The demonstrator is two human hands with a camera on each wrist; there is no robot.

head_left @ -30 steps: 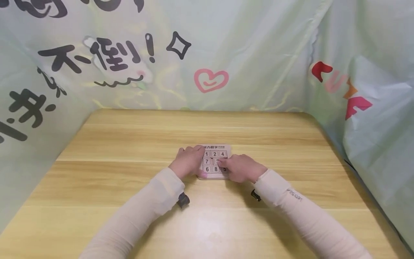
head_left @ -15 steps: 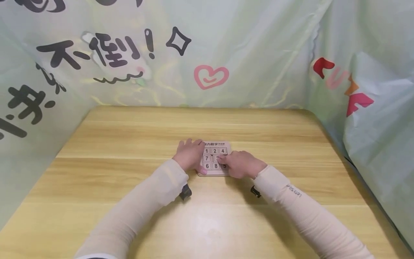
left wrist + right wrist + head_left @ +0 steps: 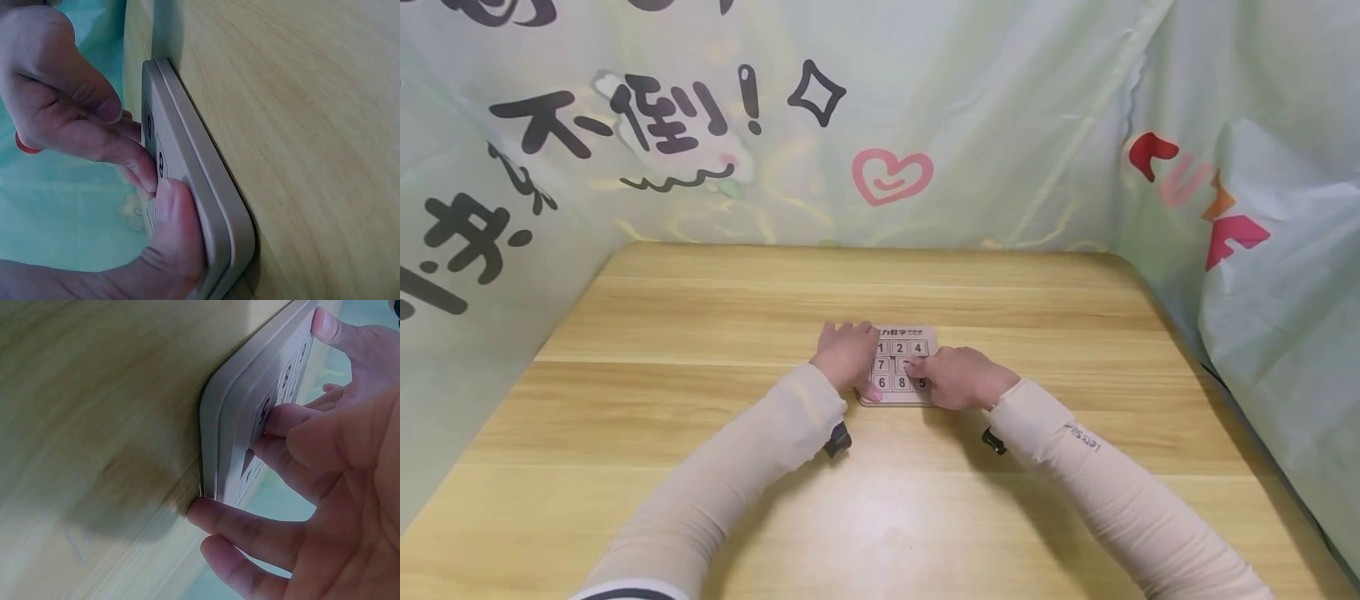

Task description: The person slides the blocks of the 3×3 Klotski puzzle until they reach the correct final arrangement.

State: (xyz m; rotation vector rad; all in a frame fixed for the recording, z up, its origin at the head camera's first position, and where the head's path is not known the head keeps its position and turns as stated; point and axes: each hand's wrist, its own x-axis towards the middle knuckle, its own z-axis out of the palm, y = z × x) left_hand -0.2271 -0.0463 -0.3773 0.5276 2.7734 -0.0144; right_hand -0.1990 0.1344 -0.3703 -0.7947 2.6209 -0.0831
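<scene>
A beige number slide puzzle lies flat at the middle of the table, with black-numbered square tiles. My left hand grips its left side, fingers at the far corner and thumb at the near one. In the left wrist view the thumb rests on the face by the lower rim. From the right, my right hand presses fingertips on a tile in the middle row, hiding most of it; a gap lies between it and tile 7. In the right wrist view another fingertip touches the table beside the puzzle's edge.
The wooden table has rounded far corners. A printed pale green curtain with black characters and a pink heart closes off the back and both sides. Dark wrist cameras hang below the sleeves.
The head view has tilted slightly down. The left forearm and wrist have shifted a little right and away, showing more sleeve. Both hands keep their places on the puzzle, and the tiles look unchanged.
</scene>
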